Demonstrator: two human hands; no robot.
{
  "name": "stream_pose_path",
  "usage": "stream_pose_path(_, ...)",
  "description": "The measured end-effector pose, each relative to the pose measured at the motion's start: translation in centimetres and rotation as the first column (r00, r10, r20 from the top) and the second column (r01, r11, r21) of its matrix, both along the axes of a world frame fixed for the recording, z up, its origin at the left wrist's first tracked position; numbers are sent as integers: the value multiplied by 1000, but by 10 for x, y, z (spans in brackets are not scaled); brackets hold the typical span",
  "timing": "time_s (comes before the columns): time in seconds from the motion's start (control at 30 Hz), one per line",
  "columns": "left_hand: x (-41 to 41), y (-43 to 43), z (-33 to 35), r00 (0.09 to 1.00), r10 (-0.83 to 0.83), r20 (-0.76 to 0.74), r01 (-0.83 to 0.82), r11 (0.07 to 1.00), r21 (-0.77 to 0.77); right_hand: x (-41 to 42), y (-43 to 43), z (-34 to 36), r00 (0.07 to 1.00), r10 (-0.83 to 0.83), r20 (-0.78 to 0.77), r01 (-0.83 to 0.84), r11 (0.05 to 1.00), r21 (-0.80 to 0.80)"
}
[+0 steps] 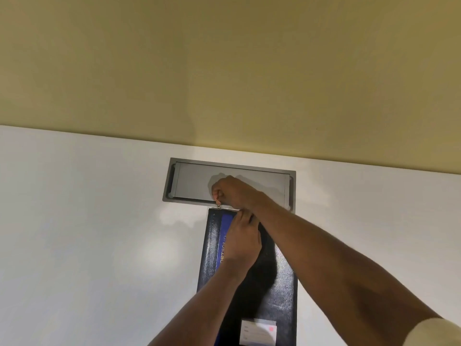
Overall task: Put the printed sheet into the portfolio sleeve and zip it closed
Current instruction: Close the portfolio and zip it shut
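On the broad white table (74,221) the dark navy leather-look portfolio sleeve (282,283) lies with its far end just beside a recessed grey metal hatch (194,181). The printed sheet is hidden, probably inside. Zipping is in hand: the left hand (243,238) grips the far edge with curled fingers, and the right hand (232,191) pinches the metal zip pull (218,204). Next comes a steady pull along that edge; white tabletop shows on both sides.

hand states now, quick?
Left hand: pinching top edge of the dark navy leather-look portfolio sleeve.
Right hand: pinching its small metal zipper pull.
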State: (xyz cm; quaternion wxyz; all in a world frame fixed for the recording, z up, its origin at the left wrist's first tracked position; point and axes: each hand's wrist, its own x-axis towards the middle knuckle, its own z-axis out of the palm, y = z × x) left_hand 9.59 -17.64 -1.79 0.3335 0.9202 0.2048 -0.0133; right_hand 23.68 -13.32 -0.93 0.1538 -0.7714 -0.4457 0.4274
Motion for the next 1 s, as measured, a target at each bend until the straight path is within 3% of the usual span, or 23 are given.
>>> stream_pose_path(0.13, 0, 0, 10, 996, 49, -70, -59, 989, -136, -18, -5, -11, 961, -278, -10, 277, 960, -35)
stream_pose_path(0.27, -11, 4, 10, 988, 88, -126, -113, 971, -210, -33, -9, -8, 914, -399, 70, 404, 911, -80)
stream_pose_path(0.4, -29, 11, -7, 1000, -24, 1, 24, 999, -33, -43, -30, 11, 866, -474, 158, 484, 875, -29)
stream_pose_path(0.53, -48, 23, 0, 999, 0, -46, 6, 989, 145, -64, -75, 28, 715, -638, 288, 616, 769, 174)
stream_pose_path(0.6, -61, 28, 4, 997, 35, -68, -23, 985, 169, -80, -102, 30, 659, -672, 337, 640, 737, 218)
stream_pose_path(0.73, -86, 34, 7, 989, 99, -109, -83, 987, 138, -116, -150, 31, 593, -694, 408, 709, 690, 143)
stream_pose_path(1.0, -144, 22, 13, 939, 237, -249, -223, 971, 84, -180, -212, 29, 552, -708, 440, 789, 615, 1)
